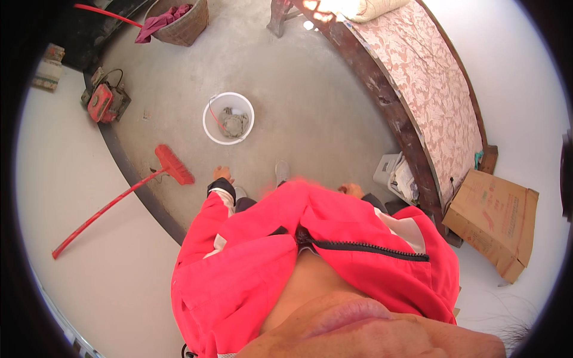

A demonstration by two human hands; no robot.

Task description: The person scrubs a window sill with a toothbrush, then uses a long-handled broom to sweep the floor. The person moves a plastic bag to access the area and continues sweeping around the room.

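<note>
My left hand (222, 173) hangs beside the body at the left of the picture, near my shoe (240, 193); its fingers look loosely apart and hold nothing that shows. On the right, my right hand (352, 190) hangs past the hem of the red jacket (250, 277), partly hidden by it, so its grip cannot be made out. In front of my feet stands a white bucket (228, 140) on the concrete floor, with a grey crumpled cloth (234, 125) inside. A red broom (173, 164) leans against the white wall at the left.
A bed with a patterned cover (425, 67) and dark wooden frame runs along the right. Beside it are a pale plastic bin (386, 170) and a cardboard box (492, 219). A red-and-black machine (104, 100) stands by the left wall, a basket (186, 27) with cloth farther off.
</note>
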